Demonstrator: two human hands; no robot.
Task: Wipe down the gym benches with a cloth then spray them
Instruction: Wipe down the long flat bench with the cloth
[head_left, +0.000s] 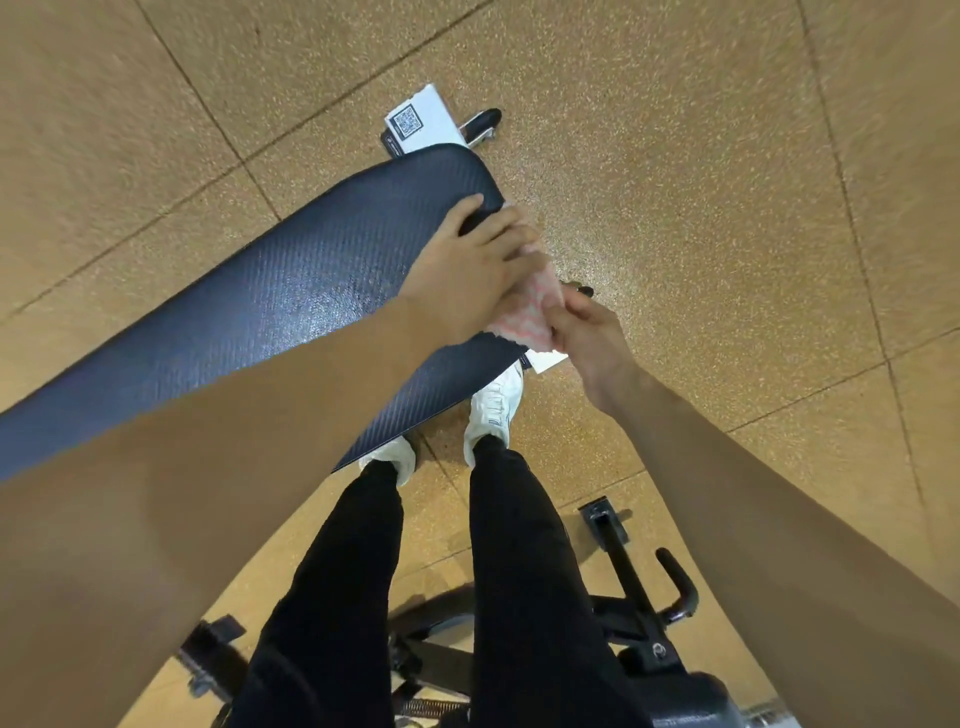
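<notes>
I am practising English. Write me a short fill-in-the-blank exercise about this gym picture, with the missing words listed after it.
1. The right hand pinches a cloth that is pink and ____.
2. The left hand rests on the bench pad, beyond whose far end a white card shows a ____ code.
3. The person's shoes are white and the trousers are ____.

Missing words: white; QR; black.

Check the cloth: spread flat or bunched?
Bunched. The cloth sits crumpled at the bench edge, under the left hand, its end pinched by the right hand.
</notes>
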